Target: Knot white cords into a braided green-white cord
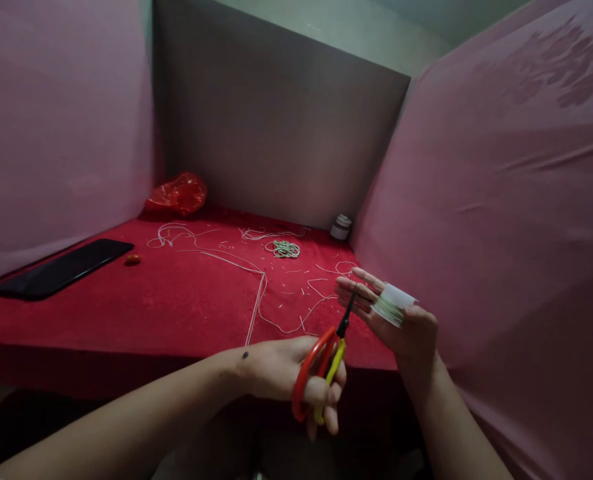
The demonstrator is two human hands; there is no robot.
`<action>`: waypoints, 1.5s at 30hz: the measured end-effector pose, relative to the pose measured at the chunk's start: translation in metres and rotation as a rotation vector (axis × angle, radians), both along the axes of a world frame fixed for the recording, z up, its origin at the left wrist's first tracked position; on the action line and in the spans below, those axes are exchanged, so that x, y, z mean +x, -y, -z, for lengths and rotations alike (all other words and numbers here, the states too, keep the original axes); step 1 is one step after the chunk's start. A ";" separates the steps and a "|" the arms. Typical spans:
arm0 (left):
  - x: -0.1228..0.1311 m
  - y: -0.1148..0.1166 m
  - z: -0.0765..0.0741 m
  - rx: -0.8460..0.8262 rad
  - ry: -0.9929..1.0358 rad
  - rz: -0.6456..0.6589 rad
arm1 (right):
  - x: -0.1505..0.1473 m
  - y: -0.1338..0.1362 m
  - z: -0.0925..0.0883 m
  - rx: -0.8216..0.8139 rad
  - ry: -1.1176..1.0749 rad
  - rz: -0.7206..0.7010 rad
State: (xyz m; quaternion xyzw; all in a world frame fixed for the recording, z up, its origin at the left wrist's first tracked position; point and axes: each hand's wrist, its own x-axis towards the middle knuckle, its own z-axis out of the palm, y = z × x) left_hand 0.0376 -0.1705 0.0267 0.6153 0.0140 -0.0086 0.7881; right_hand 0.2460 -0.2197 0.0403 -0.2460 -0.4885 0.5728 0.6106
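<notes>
My left hand (296,370) grips a pair of scissors (337,360) by its red and yellow handles. The dark blades point up and right, their tip near the fingers of my right hand. In my right hand (411,333), a white spool of pale green thread (390,307) lies against the palm, held at the thumb side. The fingers of that hand stretch to the left. Thin pale cord (281,330) runs in loops over the red cloth towards my right hand; whether it joins the spool I cannot tell.
On the red-covered table (176,313) lie a green-white cord bundle (284,249), loose cords (176,233) and small clippings. A black phone-like slab (64,269), a small reddish-brown object (132,260), a red plastic bag (176,195) and a small jar (341,227) stand around. Pink cloth (501,200) hangs at both sides.
</notes>
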 end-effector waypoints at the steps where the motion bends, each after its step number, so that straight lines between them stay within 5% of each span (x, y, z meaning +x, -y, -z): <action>1: 0.001 0.001 0.002 -0.002 -0.029 0.009 | -0.001 0.001 0.002 0.005 -0.009 0.000; 9: 0.005 -0.005 0.012 0.073 -0.167 0.051 | -0.007 0.003 0.023 0.018 -0.149 0.006; 27: -0.002 -0.018 0.028 0.183 -0.194 0.019 | -0.023 0.004 0.032 -0.079 -0.218 -0.034; 40: -0.009 -0.021 0.018 0.428 -0.225 -0.018 | -0.026 0.002 0.045 -0.144 -0.150 -0.018; 45: -0.034 -0.038 -0.005 0.387 -0.181 -0.078 | -0.013 -0.003 0.044 -0.167 -0.158 -0.039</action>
